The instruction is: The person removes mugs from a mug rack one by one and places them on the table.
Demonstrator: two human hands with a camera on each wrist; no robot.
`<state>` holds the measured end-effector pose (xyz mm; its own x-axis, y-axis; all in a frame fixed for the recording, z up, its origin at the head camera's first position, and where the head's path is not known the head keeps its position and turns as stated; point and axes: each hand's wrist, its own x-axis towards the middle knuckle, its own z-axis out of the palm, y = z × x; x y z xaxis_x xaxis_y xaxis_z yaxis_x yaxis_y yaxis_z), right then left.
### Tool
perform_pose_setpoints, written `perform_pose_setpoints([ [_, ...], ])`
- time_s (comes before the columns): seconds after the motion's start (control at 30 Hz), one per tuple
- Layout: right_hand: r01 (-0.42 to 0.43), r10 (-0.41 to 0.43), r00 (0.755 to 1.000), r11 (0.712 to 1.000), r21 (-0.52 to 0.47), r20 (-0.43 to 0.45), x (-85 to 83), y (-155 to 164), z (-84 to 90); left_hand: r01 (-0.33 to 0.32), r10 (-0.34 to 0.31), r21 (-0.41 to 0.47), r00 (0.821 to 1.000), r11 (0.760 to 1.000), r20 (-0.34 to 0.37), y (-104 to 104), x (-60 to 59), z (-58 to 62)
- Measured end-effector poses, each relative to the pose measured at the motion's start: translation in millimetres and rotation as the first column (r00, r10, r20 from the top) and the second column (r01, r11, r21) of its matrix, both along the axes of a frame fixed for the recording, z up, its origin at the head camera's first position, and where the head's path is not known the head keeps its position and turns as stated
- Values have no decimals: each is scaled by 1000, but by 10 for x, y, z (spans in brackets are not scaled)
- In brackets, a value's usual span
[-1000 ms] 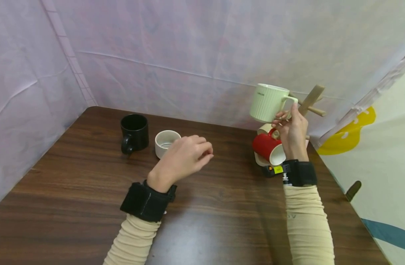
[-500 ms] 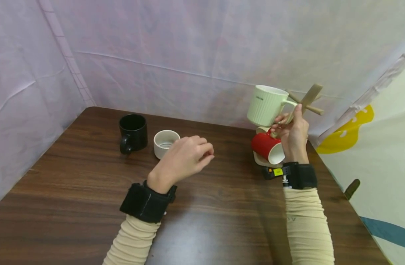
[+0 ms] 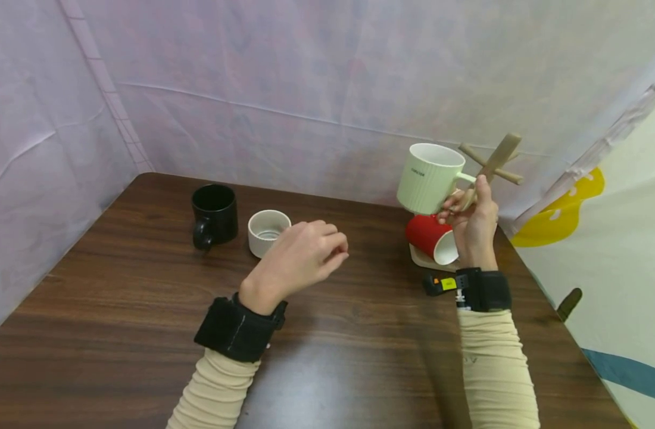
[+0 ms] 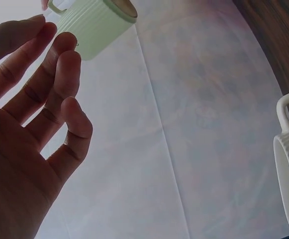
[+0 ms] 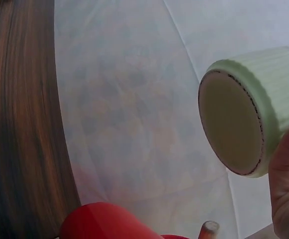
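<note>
Pale-green mug (image 3: 431,177), upper right of frame: right hand (image 3: 473,221) pinches its handle beside the wooden rack (image 3: 493,164); left hand (image 3: 301,256) loosely curled, empty. Best align the handle loop with a peg.

The pale green ribbed mug (image 3: 431,177) carries a short dark line of print on its wall, just under the rim at about 9 o'clock of its mouth in the head view; the letters are too small and blurred to read. A yellow tag (image 3: 448,283) with small dark marks sits on the device at the right wrist, at about 6 o'clock from the mug; its marks cannot be read either. No other writing shows
</note>
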<state>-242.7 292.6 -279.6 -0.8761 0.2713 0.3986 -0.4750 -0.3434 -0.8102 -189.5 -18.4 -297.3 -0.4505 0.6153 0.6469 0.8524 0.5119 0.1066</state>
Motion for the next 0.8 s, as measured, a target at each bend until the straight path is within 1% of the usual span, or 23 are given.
perform_pose_setpoints([
  [0.47,-106,102,992,993,-50,-77,101,1,-78,-3,2,-27,999,1000,-41,37,55,33],
  [0.53,-93,90,992,995,-28,-88,115,3,-96,-5,4,-26,999,1000,-47,46,60,34],
  [0.7,-73,73,991,997,1,-115,158,2,-144,18,-19,-26,998,1000,-61,72,66,28],
  [0.8,-123,118,983,992,-33,-140,181,11,-162,37,-38,-25,997,999,-62,91,68,23],
])
